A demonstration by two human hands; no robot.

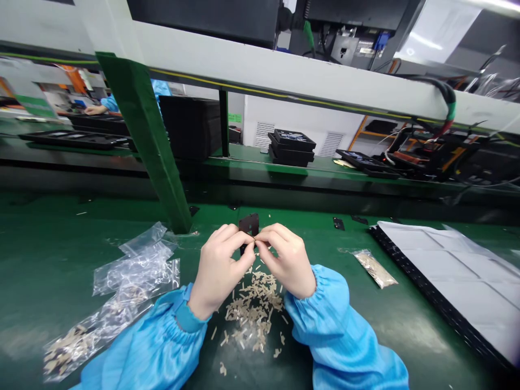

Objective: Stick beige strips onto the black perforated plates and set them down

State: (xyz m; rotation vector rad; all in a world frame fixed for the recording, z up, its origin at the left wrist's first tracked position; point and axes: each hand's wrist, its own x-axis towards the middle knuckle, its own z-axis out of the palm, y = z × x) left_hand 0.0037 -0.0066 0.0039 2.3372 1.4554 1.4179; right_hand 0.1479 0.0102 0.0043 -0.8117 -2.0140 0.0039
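Note:
My left hand [223, 262] and my right hand [284, 257] meet at the middle of the green bench, fingers pinched closed with their tips almost touching. Between the fingertips is something tiny that I cannot make out. Just behind the fingers stands a small thin black plate [249, 222] with a cutout; its lower part is hidden by my left hand, and whether a hand touches it is unclear. Below my hands lies a loose pile of small beige strips [255, 311], scattered over the bench top [195, 363].
Clear plastic bags [138, 276], some holding beige pieces, lie at left. A small filled bag [374, 268] and a tray under white sheeting [450, 271] are at right. A green post [146, 141] rises behind my hands. Stacked black trays [290, 147] sit on the back ledge.

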